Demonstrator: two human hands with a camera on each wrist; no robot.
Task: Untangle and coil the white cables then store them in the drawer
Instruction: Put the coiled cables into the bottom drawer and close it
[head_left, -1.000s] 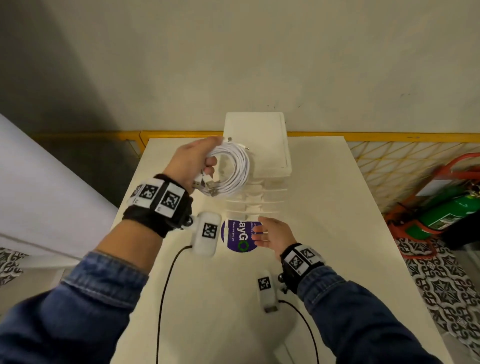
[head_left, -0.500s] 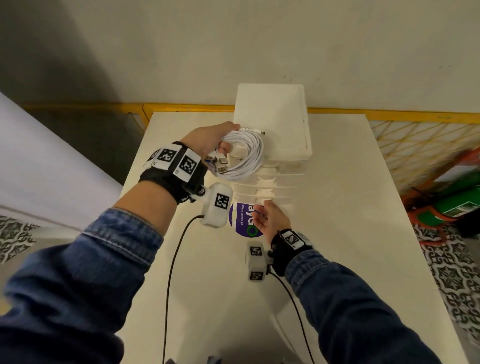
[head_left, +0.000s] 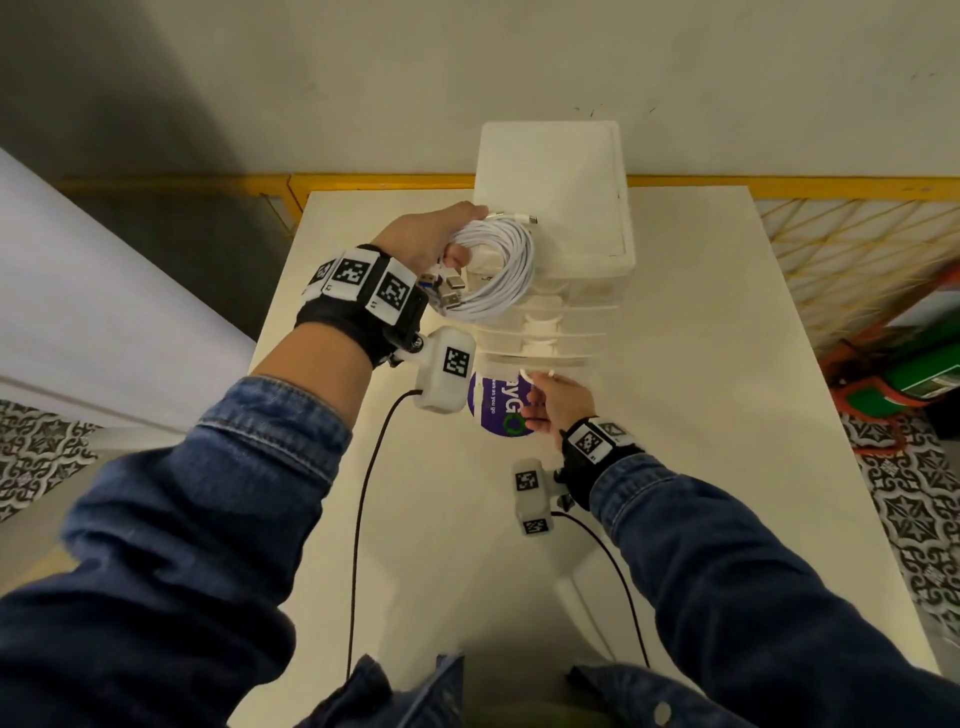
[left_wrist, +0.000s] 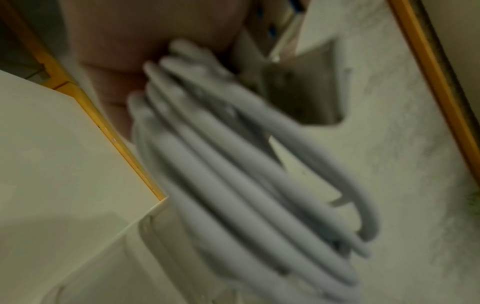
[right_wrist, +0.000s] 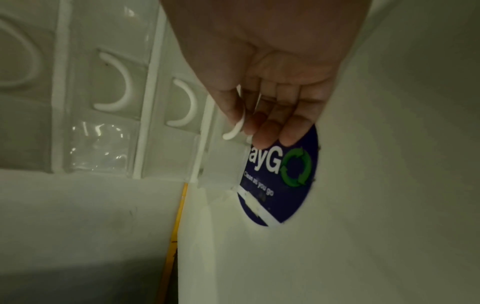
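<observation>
My left hand (head_left: 441, 244) grips a coil of white cables (head_left: 498, 270) in the air, in front of the top of a white drawer unit (head_left: 556, 197) at the table's far edge. The loops (left_wrist: 246, 174) fill the blurred left wrist view, with metal plugs (head_left: 452, 291) sticking out by the palm. My right hand (head_left: 550, 405) is at the lowest drawer; its fingers (right_wrist: 270, 123) pinch the curved white handle (right_wrist: 235, 131) of that clear drawer (right_wrist: 223, 164), which stands out slightly from the unit.
A round purple sticker (head_left: 498, 410) lies on the white table (head_left: 701, 415) just in front of the drawers. Black cords (head_left: 363, 493) trail from my wrist cameras. A yellow rail (head_left: 389, 182) runs behind the table; a green cylinder (head_left: 914, 379) lies on the floor at right.
My right hand has moved forward from over the sticker to the lowest drawer's handle and taken hold of it. The left hand still holds the coil, now nearer the drawer unit.
</observation>
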